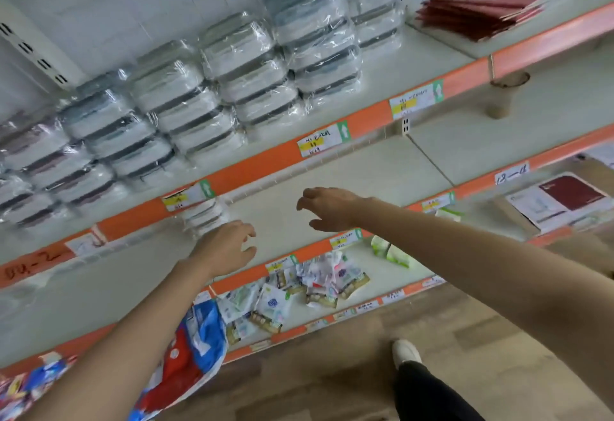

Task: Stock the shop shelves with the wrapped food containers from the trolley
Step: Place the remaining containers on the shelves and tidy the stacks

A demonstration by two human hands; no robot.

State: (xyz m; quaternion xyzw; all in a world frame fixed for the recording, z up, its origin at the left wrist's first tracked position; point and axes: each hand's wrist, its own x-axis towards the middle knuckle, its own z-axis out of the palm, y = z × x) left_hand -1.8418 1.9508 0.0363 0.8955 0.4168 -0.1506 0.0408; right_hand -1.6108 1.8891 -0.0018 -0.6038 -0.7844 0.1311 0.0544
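Several stacks of wrapped food containers (212,88) fill the upper shelf (382,88) in a row running from far left to centre right. One more wrapped container stack (202,218) sits on the middle shelf (349,181) under the orange price rail. My left hand (229,247) hovers just right of that stack with fingers loosely spread and holds nothing. My right hand (327,209) hangs over the bare middle shelf, fingers relaxed and pointing down, empty. The trolley is out of view.
Red folders (481,11) lie on the upper shelf at right. A paper cup (501,95) stands on the middle shelf. Small sachets (312,284) litter a lower shelf, a blue-red bag (189,354) hangs low left, and my shoe (405,352) is on the wooden floor.
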